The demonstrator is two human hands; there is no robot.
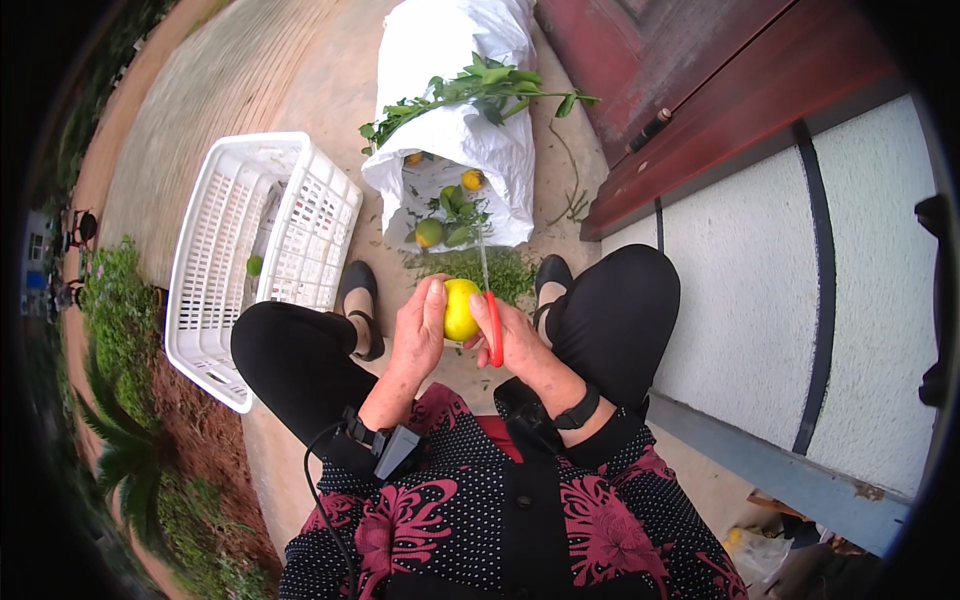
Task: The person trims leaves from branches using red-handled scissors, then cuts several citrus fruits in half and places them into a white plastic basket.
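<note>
Between my knees, my left hand (418, 332) is closed round a yellow citrus fruit (461, 310). My right hand (520, 345) grips scissors with red handles (495, 330), and their thin blades point away from me. The right thumb and fingers rest close against the fruit's right side; whether they press on it I cannot tell. Just beyond the hands lies a white woven sack (510, 170) with its mouth towards me. Inside the mouth are a green-yellow fruit (429, 233), an orange-yellow fruit (473, 179) and some leaves.
A white slatted plastic crate (300, 235) stands at my left, with a small green thing (254, 266) in it. A leafy branch (470, 90) lies across the sack. Cut leaves (490, 272) cover the ground between my feet. A dark red door (680, 90) is at the right.
</note>
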